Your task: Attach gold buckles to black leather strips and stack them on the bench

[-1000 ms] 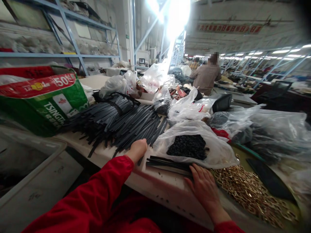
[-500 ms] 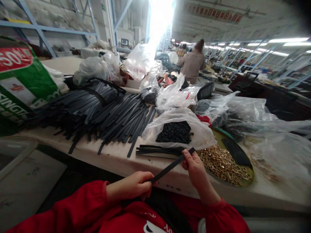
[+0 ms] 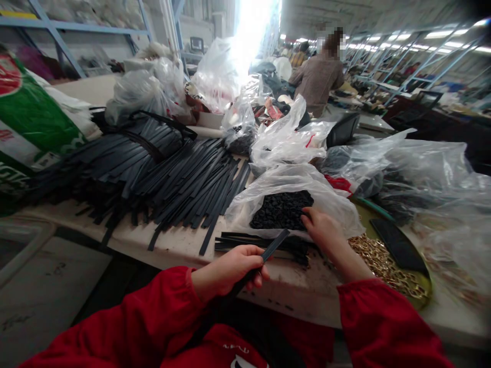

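Note:
My left hand (image 3: 240, 268) is closed around a black strap (image 3: 275, 245); one end sticks up past the thumb towards the bag. My right hand (image 3: 324, 227) reaches over the near right edge of an open clear plastic bag (image 3: 240, 209). Its fingertips are pinched in at the edge of a heap of small black pieces (image 3: 282, 208) inside; what they grip, if anything, is too small to make out. Just in front of the bag lies a short stack of black straps (image 3: 261, 240), some with gold-coloured metal at their right ends.
A large pile of black straps (image 3: 184, 184) covers the table's left side. An olive tray (image 3: 424, 301) of gold-coloured buckles (image 3: 378, 260) stands right, with a black flat piece (image 3: 401, 245) in it. Stuffed plastic bags (image 3: 291, 138) line the back. Farther off is a person (image 3: 318, 82).
My right hand has let go of the strap's end and moved up to the small black pieces in the bag. My left hand, still holding the strap, has risen and moved right.

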Available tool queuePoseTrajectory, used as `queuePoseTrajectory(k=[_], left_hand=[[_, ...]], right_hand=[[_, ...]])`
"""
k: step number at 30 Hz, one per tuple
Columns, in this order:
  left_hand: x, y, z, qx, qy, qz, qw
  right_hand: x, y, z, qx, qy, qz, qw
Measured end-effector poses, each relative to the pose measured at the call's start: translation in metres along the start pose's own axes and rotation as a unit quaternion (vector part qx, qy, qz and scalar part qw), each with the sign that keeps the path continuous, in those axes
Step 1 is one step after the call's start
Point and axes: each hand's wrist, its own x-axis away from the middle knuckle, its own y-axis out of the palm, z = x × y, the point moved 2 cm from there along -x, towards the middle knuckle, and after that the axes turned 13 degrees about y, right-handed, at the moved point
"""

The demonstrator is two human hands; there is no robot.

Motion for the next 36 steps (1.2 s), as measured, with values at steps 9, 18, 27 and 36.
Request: queuePoseTrajectory(k=[9,18,27,36], left_hand=[[-0.019,-0.012,-0.008,0.04,-0.033,0.014,0.999],[-0.013,-0.01,-0.008,0.044,-0.032,0.018,0.998],[0.002,-0.008,-0.008,-0.077,0.072,0.032,0.994],[0.016,0.002,-0.014,-0.167,0.059,0.035,0.984]], right_hand=[[-0.021,0.026,-0.01,0.185,-0.069,-0.062,0.978],[-0.027,0.027,0.007,0.131,-0.035,-0.046,0.99],[0.044,-0.002,-0.013,-0.455,0.089,-0.097,0.881],[0.12,0.017,-0.028,-0.754,0.29,-0.227,0.544]])
